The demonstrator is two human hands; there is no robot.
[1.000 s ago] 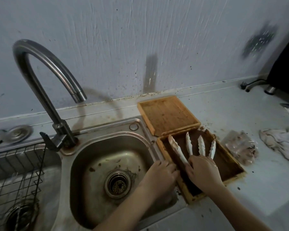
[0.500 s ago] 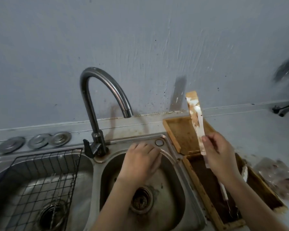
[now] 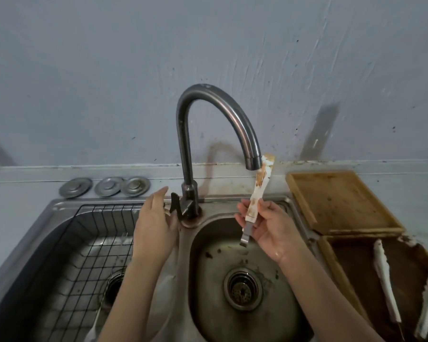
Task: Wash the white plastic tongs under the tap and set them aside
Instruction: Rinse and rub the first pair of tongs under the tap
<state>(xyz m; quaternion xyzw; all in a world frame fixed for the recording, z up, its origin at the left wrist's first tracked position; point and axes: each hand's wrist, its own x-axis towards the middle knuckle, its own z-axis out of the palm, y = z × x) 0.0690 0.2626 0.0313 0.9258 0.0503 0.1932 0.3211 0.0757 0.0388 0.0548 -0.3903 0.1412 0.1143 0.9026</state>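
Note:
My right hand grips white plastic tongs smeared with brown sauce, held upright over the right sink bowl. Their upper end sits just beside the spout of the curved metal tap. No water runs. My left hand has its fingers apart, just left of the tap's black lever; I cannot tell whether it touches the lever. More white tongs lie in a wooden box on the right.
The left sink bowl holds a black wire rack with a utensil in it. A wooden lid lies on the counter behind the box. Three metal caps sit behind the left bowl. The right bowl's drain is dirty.
My right hand lifted the stained tongs out of the wooden box and carried them left under the spout. My left hand moved from over the right bowl to the tap lever.

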